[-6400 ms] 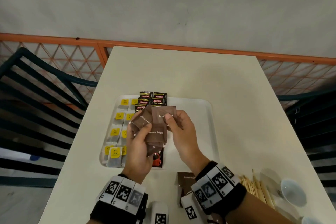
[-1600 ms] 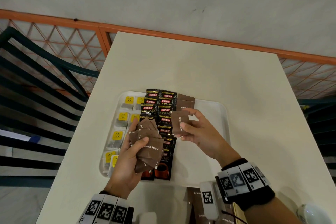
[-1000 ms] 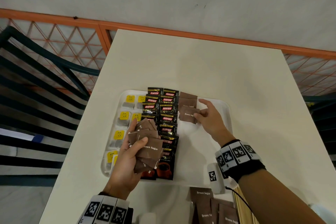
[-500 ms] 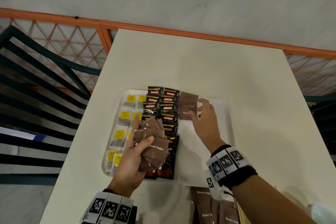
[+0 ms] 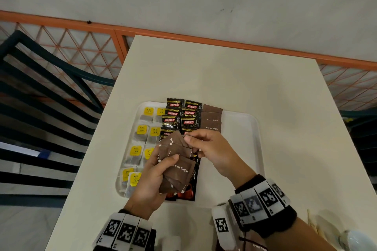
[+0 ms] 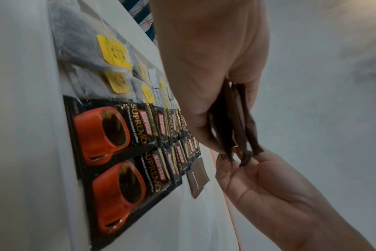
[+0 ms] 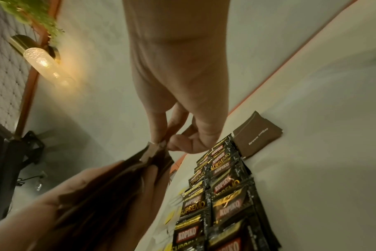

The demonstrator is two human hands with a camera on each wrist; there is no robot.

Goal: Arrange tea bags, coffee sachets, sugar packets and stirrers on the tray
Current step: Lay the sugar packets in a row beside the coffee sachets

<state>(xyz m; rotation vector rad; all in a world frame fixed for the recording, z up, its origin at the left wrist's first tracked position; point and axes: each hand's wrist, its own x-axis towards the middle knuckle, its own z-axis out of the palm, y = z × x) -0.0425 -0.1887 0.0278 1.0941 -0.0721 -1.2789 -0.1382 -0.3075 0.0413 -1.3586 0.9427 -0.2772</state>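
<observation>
A white tray [image 5: 240, 149] carries tea bags with yellow tags [image 5: 140, 132] on its left and black Kopiko coffee sachets [image 5: 183, 116] in two columns. To the right of these, brown sugar packets [image 5: 211, 120] overlap in a short row at the far end. Over the sachets, my left hand [image 5: 163, 161] grips a fan of brown sugar packets [image 5: 177, 167]. My right hand [image 5: 188, 136] pinches the top corner of one packet in that fan. The right wrist view shows this pinch [image 7: 161, 144]. The tray's right half is bare.
More brown sugar packets [image 5: 259, 245] lie at the table's near edge under my right wrist. A white cup [image 5: 355, 240] shows at the bottom right corner. Dark slatted chairs [image 5: 40, 108] stand to the left, and an orange railing [image 5: 183, 36] runs behind the table.
My right hand laid a brown sugar packet on the row at the tray's far end. It then drew back to the fan in my left hand and pinched another packet.
</observation>
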